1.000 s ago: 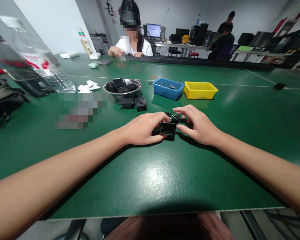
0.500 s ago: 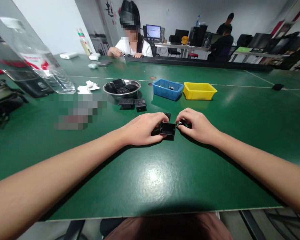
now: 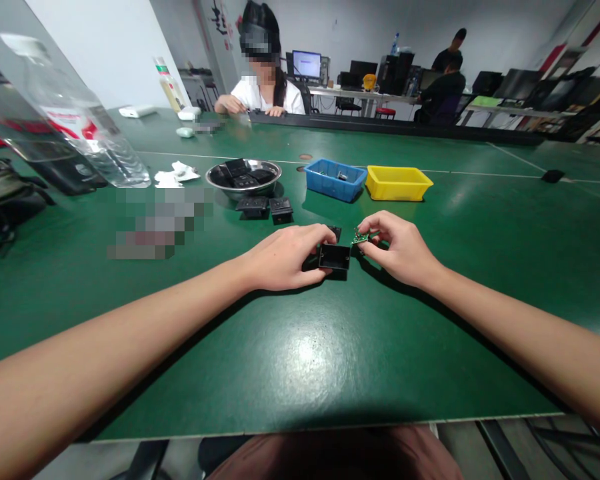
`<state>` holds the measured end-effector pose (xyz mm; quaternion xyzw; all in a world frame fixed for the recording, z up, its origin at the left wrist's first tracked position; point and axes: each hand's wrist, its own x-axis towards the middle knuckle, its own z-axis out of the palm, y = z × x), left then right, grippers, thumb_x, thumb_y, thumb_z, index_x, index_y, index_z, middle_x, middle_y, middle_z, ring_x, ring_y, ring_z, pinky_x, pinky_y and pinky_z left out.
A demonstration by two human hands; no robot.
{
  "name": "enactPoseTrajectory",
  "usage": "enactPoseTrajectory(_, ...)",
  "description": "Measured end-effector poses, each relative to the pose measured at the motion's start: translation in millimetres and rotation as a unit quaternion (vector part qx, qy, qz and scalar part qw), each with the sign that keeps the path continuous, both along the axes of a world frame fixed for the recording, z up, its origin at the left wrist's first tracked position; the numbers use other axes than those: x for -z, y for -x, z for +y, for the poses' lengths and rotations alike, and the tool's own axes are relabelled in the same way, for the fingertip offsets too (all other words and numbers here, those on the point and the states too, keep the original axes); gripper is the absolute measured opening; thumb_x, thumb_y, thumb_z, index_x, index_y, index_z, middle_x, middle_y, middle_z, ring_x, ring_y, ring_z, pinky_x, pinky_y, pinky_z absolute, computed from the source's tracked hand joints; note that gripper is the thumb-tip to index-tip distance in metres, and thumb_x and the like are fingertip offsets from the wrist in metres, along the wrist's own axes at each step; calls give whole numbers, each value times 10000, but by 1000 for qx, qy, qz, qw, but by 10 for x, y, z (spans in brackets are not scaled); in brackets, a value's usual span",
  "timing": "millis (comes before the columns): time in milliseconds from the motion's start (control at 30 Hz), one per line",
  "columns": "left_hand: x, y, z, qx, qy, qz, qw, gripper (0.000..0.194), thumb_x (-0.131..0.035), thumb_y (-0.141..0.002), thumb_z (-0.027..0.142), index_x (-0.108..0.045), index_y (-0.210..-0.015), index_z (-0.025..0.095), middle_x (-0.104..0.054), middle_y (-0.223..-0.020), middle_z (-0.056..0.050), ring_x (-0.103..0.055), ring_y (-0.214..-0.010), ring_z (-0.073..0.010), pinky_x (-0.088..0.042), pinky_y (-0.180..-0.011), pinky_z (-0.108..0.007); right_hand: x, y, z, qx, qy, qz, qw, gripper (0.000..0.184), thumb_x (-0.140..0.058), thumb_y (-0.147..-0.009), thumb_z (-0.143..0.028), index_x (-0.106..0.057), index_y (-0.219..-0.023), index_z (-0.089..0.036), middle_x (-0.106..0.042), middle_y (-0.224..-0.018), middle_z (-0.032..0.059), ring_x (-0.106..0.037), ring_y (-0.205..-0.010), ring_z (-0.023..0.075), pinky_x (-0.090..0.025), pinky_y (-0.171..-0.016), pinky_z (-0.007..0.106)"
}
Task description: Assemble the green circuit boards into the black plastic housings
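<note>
My left hand (image 3: pixel 285 257) grips a small open black plastic box (image 3: pixel 335 257) that rests on the green table (image 3: pixel 300 360). My right hand (image 3: pixel 400 250) pinches a small green circuit board (image 3: pixel 360 237) just right of and slightly above the box. A second small black part (image 3: pixel 335 231) lies right behind the box, partly hidden by my left fingers.
Behind my hands stand a metal bowl (image 3: pixel 243 176) of black parts, two black parts (image 3: pixel 265 206) in front of it, a blue bin (image 3: pixel 335 179) and a yellow bin (image 3: pixel 399 183). A clear bottle (image 3: pixel 80 120) lies at the left. A person (image 3: pixel 263 73) sits across the table.
My right hand has drawn the small green board out of the black box and lifted it a little to the right. My left hand and the box have stayed put.
</note>
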<state>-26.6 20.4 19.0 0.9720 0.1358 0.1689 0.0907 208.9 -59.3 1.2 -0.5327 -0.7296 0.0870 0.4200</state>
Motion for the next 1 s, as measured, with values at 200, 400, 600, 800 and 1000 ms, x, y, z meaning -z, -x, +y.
enactPoseTrajectory(200, 0, -2, -1, -3, 0, 0, 1000, 293, -595, -853, 313, -529, -1107, 183, -670, -971, -41, -651, -817, -182, -467, -715, -278, 14, 2, 1, -8, -10, 18, 1000, 202, -625, -789, -139, -596, -978, -202, -653, -952, 49, -647, -861, 197, -535, -721, 330)
enactPoseTrajectory(400, 10, 0, 3, -3, 3, 0, 1000, 295, -604, -846, 310, -529, -1103, 186, -672, -959, -38, -654, -817, -184, -471, -719, -281, -15, 26, -33, -14, -26, -1, 1000, 284, -627, -753, -104, -615, -1014, -215, -618, -977, 51, -630, -902, 200, -534, -709, 311)
enactPoseTrajectory(600, 14, -1, 5, -1, 5, 1, 1000, 297, -606, -851, 321, -530, -1104, 186, -672, -963, -40, -654, -820, -184, -472, -724, -281, -73, 55, -71, 8, -39, -34, 999, 201, -670, -793, -160, -673, -990, -198, -561, -846, 26, -572, -790, 175, -494, -655, 289)
enactPoseTrajectory(800, 16, 2, 8, 0, 8, 0, 1000, 302, -608, -851, 331, -534, -1104, 184, -671, -962, -41, -653, -820, -187, -469, -727, -281, -77, 54, -79, 7, -41, -45, 998, 139, -675, -836, -210, -702, -969, -179, -544, -793, 15, -539, -732, 162, -462, -663, 296)
enactPoseTrajectory(1000, 12, 0, 3, 1, 7, 2, 1000, 298, -600, -853, 324, -533, -1108, 184, -672, -960, -42, -656, -829, -190, -471, -730, -282, -71, 52, -79, -5, -27, -33, 999, 144, -672, -828, -204, -680, -972, -201, -574, -818, 23, -560, -759, 177, -473, -685, 308)
